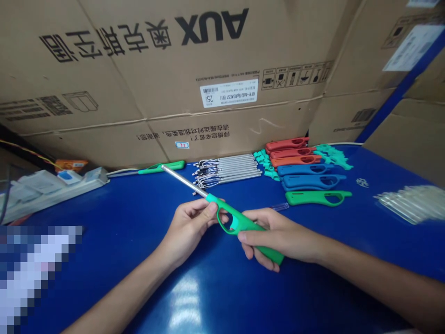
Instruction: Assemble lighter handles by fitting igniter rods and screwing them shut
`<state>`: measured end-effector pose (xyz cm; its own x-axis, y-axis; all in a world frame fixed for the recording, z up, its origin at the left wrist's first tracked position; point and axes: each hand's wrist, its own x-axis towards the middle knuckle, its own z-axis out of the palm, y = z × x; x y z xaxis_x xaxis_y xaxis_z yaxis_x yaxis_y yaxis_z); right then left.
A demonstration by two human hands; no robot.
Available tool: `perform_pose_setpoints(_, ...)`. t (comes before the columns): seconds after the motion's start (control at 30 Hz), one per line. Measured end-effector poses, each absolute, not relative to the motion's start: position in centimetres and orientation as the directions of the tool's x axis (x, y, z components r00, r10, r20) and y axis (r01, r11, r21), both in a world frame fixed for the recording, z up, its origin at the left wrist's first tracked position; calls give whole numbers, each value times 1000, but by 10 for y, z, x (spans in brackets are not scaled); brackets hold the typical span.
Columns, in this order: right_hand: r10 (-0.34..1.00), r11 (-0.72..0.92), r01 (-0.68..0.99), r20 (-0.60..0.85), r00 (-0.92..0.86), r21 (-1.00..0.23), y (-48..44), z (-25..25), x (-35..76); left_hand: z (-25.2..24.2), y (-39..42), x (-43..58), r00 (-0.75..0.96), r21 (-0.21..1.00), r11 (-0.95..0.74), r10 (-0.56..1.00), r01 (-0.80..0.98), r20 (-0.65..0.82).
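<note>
Between my two hands is a green gas lighter (250, 226) with a teal trigger, a teal collar and a long metal barrel that points up and to the left. My left hand (196, 220) pinches it near the collar, thumb on top, beside the trigger loop. Lower down, my right hand (273, 234) wraps round the handle, its thumb along the upper face. Behind the lighter lie several metal barrels with wires (232, 169). To their right are small teal collars (267, 164) and a stack of red, orange, blue and green lighter casings (308, 181).
Teal triggers (335, 156) lie behind the casings. Clear plastic tubes (413, 203) are at the right, with one clear piece (281, 207) by the green casing. Another green lighter (162, 167) and a power strip (55, 192) are at the left. Cardboard (167, 83) walls the blue table's back.
</note>
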<state>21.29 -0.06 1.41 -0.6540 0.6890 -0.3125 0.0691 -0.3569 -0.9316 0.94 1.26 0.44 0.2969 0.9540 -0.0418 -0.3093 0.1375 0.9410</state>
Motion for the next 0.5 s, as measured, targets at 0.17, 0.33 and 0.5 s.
perform_pose_setpoints(0.17,714,-364,-72,-229,-662,-929,2,11,214,2,17,7,240,932,100,971,-347,-14)
perform_pose_setpoints(0.33,760,-336,-125,-190,-621,-934,3,11,214,3,19,5,215,919,94,977,-383,-10)
perform_pose_setpoints(0.5,809,-273,-60,-195,-555,-960,6,10,215,4,22,1,254,904,143,966,-403,-39)
